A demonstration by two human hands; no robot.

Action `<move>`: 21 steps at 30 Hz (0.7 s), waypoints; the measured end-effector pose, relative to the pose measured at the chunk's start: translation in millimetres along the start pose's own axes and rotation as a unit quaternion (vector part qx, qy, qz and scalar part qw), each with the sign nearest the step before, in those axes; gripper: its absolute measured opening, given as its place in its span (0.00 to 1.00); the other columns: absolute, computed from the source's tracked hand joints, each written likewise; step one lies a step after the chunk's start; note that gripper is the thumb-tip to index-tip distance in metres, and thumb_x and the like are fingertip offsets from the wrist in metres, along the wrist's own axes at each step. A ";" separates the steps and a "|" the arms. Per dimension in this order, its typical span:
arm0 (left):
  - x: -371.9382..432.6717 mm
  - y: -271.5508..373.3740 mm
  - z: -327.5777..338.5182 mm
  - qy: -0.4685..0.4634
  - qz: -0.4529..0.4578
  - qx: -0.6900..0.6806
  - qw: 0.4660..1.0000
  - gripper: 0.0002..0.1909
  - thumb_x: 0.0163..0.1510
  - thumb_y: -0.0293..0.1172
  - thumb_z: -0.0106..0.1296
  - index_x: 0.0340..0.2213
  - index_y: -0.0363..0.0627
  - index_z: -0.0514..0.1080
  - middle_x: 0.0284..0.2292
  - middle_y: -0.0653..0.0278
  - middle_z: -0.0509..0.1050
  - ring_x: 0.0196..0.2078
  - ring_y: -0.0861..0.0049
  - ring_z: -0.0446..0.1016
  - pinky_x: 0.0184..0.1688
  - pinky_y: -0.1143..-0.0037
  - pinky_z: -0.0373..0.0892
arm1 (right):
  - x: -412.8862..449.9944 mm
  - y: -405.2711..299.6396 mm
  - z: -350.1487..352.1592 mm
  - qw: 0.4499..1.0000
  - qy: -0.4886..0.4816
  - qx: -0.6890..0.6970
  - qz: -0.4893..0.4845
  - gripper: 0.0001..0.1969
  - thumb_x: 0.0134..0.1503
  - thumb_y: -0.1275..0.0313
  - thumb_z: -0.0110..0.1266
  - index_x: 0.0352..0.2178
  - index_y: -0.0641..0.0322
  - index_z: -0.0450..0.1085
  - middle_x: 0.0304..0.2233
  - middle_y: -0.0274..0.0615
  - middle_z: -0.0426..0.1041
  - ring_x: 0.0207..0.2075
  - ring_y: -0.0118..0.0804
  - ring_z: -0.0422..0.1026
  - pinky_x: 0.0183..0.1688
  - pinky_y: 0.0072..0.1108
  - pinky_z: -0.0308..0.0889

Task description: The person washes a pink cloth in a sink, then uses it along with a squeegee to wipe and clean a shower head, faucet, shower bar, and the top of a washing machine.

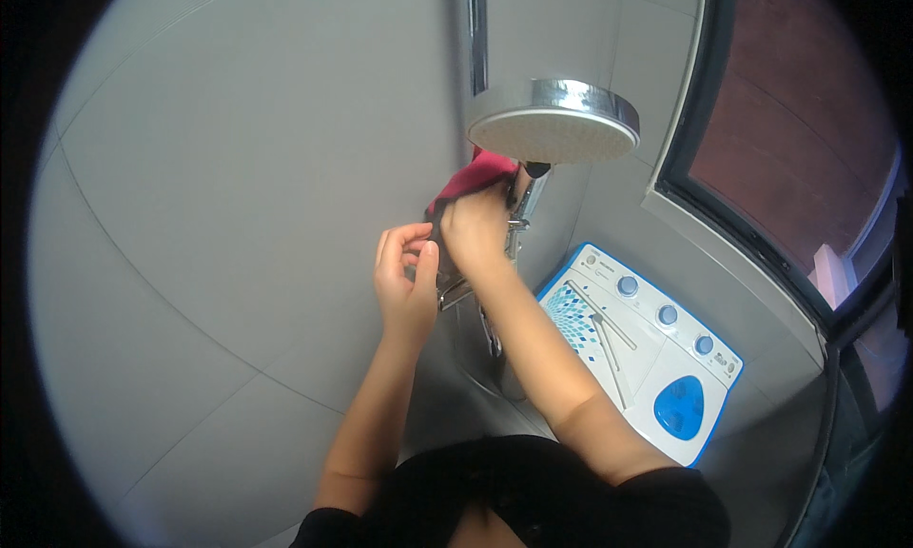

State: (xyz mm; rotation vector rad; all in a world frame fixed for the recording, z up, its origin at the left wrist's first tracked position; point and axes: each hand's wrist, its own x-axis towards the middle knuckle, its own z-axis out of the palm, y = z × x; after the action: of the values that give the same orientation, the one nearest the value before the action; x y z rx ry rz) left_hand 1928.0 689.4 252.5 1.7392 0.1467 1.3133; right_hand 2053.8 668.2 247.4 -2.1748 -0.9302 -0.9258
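My right hand (472, 227) is on a red cloth (481, 175) with a dark edge, close to the chrome shower fixture on the wall. Most of its fingers are hidden by the cloth, and the hand is slightly blurred. Beside it on the left, my left hand (406, 270) is raised with curved fingers and thumb apart. Nothing shows in it, though its fingertips come close to the cloth's dark lower part. Over the cloth hangs a round chrome shower head (556, 130), covering part of the fixture. A chrome tap part (454, 293) shows beneath my hands.
A white and blue twin-tub washing machine (645, 355) with several knobs stands at the lower right. Above it is a dark-framed window (692, 155) with a ledge. Grey tiled wall (250, 191) fills the left. A vertical chrome pipe (478, 34) rises behind the shower head.
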 end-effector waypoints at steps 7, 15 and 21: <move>2.1 10.9 -21.2 0.019 0.015 0.025 0.999 0.07 0.51 0.23 0.47 0.33 0.36 0.70 0.33 0.61 0.70 0.34 0.77 0.69 0.34 0.79 0.64 | 34.7 -10.7 -18.7 0.998 0.047 0.028 0.043 0.10 0.43 0.73 0.48 0.22 0.75 0.67 0.25 0.60 0.70 0.28 0.55 0.71 0.33 0.38 0.66; 20.7 43.2 -49.2 0.007 0.079 0.046 0.996 0.06 0.50 0.23 0.48 0.32 0.36 0.70 0.33 0.60 0.71 0.35 0.74 0.70 0.34 0.77 0.65 | 115.3 -50.8 -77.0 0.966 0.237 -0.038 0.095 0.10 0.47 0.71 0.54 0.29 0.68 0.67 0.27 0.51 0.71 0.31 0.47 0.73 0.32 0.31 0.68; 47.3 75.0 -67.7 -0.013 0.098 0.040 0.994 0.06 0.53 0.24 0.45 0.32 0.36 0.70 0.32 0.64 0.69 0.36 0.78 0.68 0.38 0.79 0.63 | 179.4 -77.9 -106.4 0.928 0.304 0.038 0.211 0.12 0.45 0.72 0.55 0.30 0.67 0.64 0.29 0.49 0.72 0.35 0.48 0.73 0.35 0.33 0.70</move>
State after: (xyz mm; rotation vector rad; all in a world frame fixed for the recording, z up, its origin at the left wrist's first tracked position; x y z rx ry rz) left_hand 1862.7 713.7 339.7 1.8757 0.0139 1.4434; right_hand 2046.6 701.6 467.4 -1.7419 -0.1838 -1.2070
